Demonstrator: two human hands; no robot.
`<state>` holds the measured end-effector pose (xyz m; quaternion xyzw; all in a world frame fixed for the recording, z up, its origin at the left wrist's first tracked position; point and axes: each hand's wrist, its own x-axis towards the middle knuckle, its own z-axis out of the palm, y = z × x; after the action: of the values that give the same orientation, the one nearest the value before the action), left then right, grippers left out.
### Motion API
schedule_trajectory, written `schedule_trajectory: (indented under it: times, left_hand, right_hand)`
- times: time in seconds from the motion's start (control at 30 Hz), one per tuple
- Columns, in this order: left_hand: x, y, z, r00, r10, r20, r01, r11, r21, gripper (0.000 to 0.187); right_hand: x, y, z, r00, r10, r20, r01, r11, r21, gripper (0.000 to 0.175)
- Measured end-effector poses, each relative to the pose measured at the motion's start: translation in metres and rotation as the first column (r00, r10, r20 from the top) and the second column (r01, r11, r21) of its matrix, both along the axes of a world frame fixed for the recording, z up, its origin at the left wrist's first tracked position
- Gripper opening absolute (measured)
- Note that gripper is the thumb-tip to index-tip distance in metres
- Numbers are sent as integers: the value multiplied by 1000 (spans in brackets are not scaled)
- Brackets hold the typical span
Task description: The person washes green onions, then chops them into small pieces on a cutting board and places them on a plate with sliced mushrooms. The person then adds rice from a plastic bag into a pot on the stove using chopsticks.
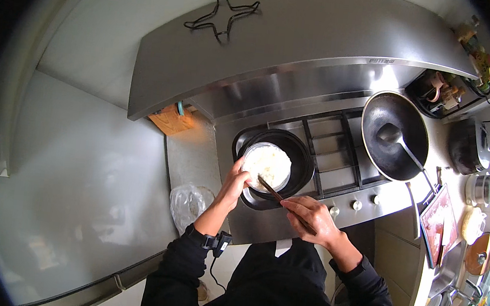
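Observation:
My left hand (237, 181) grips the left rim of a clear round bowl (287, 181) filled with a white, lumpy food (268, 164); it is too bright to tell what it is. The bowl is held over a black pan (303, 163) on the left burner. My right hand (312, 217) holds a pair of dark chopsticks (274, 192), tips in the near side of the white food.
A wok (372, 121) with a metal spatula (390, 134) sits on the right burner. Beyond it lie a cutting board (431, 219) and a sink (446, 272). The range hood (292, 29) overhangs the stove. A plastic bag (187, 205) lies left of my forearm.

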<state>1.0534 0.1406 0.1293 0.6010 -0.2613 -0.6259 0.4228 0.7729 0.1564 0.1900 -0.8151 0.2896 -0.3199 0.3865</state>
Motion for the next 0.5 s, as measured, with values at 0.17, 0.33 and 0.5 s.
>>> schedule_trajectory:
  times: [0.17, 0.33, 0.5]
  left_hand:
    - [0, 1, 1, 997, 0, 83, -4, 999, 46, 79]
    - [4, 4, -6, 984, -73, 165, 68, 997, 36, 73]
    - [7, 3, -1, 989, -76, 128, 72, 997, 31, 81]
  right_hand:
    - [-7, -3, -11, 1000, 29, 6, -29, 1000, -5, 39]
    - [-7, -6, -19, 999, 29, 16, -29, 1000, -11, 38]
    - [-7, -5, -24, 999, 32, -39, -34, 998, -58, 34]
